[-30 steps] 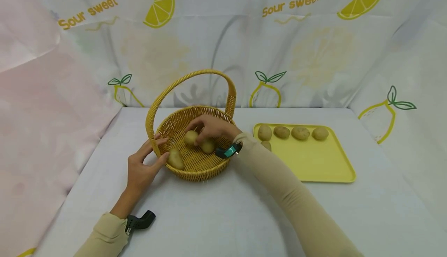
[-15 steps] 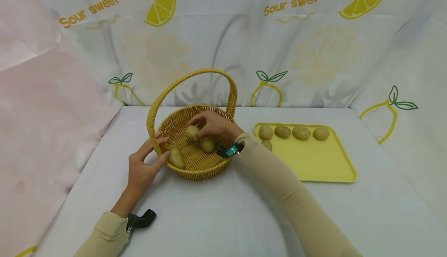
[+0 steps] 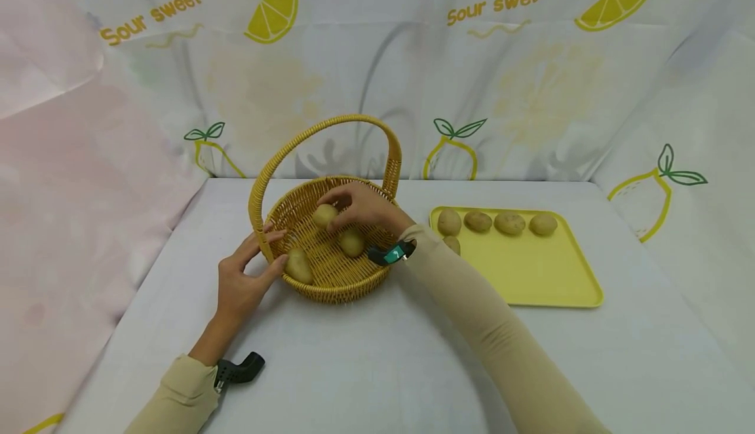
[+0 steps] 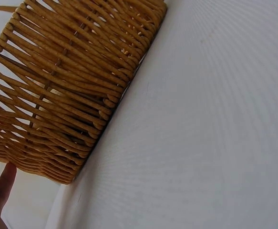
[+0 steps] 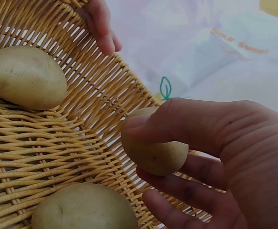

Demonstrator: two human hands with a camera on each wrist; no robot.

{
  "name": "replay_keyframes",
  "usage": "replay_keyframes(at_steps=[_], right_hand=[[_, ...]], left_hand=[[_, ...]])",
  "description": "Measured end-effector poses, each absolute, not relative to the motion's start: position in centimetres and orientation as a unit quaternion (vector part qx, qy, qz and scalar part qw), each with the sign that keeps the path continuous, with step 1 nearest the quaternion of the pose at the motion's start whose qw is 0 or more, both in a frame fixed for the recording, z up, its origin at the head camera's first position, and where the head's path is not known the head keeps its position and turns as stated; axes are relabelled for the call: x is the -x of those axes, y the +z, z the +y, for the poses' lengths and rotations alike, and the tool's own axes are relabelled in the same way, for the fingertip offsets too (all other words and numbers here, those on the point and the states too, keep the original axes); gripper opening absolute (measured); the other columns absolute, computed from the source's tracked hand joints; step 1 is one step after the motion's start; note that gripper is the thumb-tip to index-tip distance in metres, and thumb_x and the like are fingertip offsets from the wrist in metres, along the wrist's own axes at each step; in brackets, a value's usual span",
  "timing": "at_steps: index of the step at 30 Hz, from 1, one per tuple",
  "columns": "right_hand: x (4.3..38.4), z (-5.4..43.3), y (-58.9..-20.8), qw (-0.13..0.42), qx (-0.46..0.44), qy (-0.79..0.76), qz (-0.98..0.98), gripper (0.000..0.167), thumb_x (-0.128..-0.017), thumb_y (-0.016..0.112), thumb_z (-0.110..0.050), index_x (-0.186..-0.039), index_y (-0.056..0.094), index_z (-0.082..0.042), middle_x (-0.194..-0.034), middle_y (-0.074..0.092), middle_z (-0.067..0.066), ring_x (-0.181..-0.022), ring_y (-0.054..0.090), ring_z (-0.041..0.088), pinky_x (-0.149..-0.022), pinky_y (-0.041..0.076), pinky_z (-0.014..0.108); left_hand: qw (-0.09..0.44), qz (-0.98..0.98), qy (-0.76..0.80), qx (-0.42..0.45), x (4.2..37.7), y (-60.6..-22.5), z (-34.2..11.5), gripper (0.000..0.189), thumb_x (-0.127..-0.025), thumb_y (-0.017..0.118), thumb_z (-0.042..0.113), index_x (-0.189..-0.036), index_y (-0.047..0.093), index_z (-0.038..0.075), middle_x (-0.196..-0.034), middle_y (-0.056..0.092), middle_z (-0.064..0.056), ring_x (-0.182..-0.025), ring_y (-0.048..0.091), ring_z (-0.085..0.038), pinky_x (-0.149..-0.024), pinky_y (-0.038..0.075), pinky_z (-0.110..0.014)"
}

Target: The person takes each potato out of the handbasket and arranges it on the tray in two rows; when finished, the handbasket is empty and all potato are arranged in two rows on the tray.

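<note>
Wicker basket [image 3: 339,293], left of tray [image 3: 531,276]: right hand [image 3: 367,206] pinches far potato [image 3: 324,217] inside; left hand [image 3: 238,284] grips basket's left rim. Best: gentle pinch, basket held steady, grip clear of nearer potato [image 3: 352,242].

Lifting now, gently: raising the pinched potato [image 3: 324,216] a little with the right hand [image 3: 362,206], widening the gap to the second potato [image 3: 352,243], and uncovering more of that one just below the same hand!
</note>
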State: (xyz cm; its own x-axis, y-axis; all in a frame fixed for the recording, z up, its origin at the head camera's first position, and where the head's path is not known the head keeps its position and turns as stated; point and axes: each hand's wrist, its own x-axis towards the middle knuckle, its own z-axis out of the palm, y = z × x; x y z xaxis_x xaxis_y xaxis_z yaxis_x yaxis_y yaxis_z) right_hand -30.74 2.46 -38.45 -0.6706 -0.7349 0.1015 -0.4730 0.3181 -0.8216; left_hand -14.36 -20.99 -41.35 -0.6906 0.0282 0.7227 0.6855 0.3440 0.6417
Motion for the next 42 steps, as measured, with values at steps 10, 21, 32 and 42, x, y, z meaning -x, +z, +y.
replay_keyframes(at_steps=[10,21,32,42], right_hand=[[29.9,3.1,-37.2,0.137,0.373,-0.466,0.790,0.053,-0.082,0.087,-0.013,-0.132,0.071,-0.005,-0.121,0.070,-0.001,-0.110,0.064,0.015,-0.099,0.051,0.035],[28.6,4.4,-35.9,0.120,0.370,-0.489,0.781,0.052,-0.086,0.086,-0.015,-0.133,0.069,-0.002,-0.129,0.068,0.002,-0.115,0.064,0.015,-0.102,0.051,0.037],[28.1,5.7,-35.4,0.099,0.372,-0.496,0.779,0.049,-0.085,0.087,-0.014,-0.130,0.071,-0.002,-0.126,0.070,0.002,-0.113,0.067,0.017,-0.096,0.053,0.034],[27.0,7.5,-35.8,0.091,0.334,-0.535,0.771,0.049,-0.083,0.088,-0.008,-0.129,0.071,0.000,-0.124,0.070,0.004,-0.109,0.067,0.021,-0.094,0.055,0.035]], left_hand=[[0.316,-0.758,-0.521,0.233,14.3,-41.5,-21.1,0.038,-0.078,0.075,-0.017,-0.116,0.071,-0.012,-0.121,0.070,-0.024,-0.125,0.055,-0.055,-0.110,0.045,-0.029],[0.321,-0.759,-0.517,0.230,14.4,-41.7,-21.2,0.039,-0.079,0.075,-0.017,-0.117,0.072,-0.011,-0.126,0.069,-0.024,-0.126,0.057,-0.049,-0.109,0.045,-0.027],[0.323,-0.758,-0.518,0.230,15.4,-43.4,-22.0,0.041,-0.079,0.076,-0.014,-0.119,0.073,-0.008,-0.124,0.069,-0.025,-0.128,0.056,-0.048,-0.110,0.044,-0.030],[0.323,-0.750,-0.524,0.244,16.4,-44.9,-22.8,0.043,-0.078,0.079,-0.011,-0.120,0.074,-0.004,-0.122,0.069,-0.028,-0.129,0.056,-0.047,-0.111,0.044,-0.034]])
